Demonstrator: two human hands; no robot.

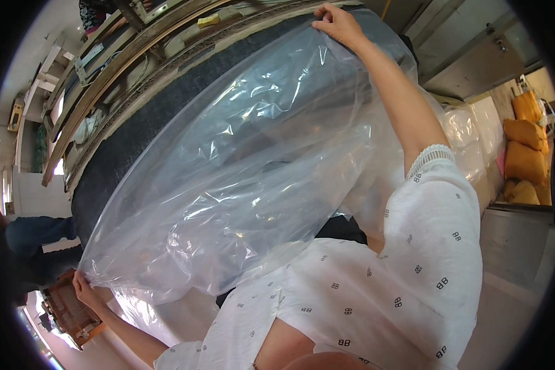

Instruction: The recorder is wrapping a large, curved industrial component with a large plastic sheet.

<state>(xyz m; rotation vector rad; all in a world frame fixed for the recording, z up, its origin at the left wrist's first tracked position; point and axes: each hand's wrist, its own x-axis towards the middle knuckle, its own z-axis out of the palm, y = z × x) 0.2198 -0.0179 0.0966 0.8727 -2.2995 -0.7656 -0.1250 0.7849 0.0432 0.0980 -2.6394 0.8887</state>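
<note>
A large clear plastic sheet [253, 166] is stretched between my two hands, its upper edge taut and the rest hanging in shiny folds toward my body. My right hand [339, 26], reaching far forward at the top, pinches one end of that edge. At the lower left, my left hand [85, 290] grips the other end with closed fingers. Dark fabric [126, 139] on a long work surface lies under and beyond the sheet, showing through it in part.
Beyond the dark fabric runs a long machine frame [114, 68] with wooden rails and a yellow block [208, 21] on it. A person in jeans [40, 234] is at the left, near a wooden stool [74, 311]. Orange sacks [526, 154] are piled at the right.
</note>
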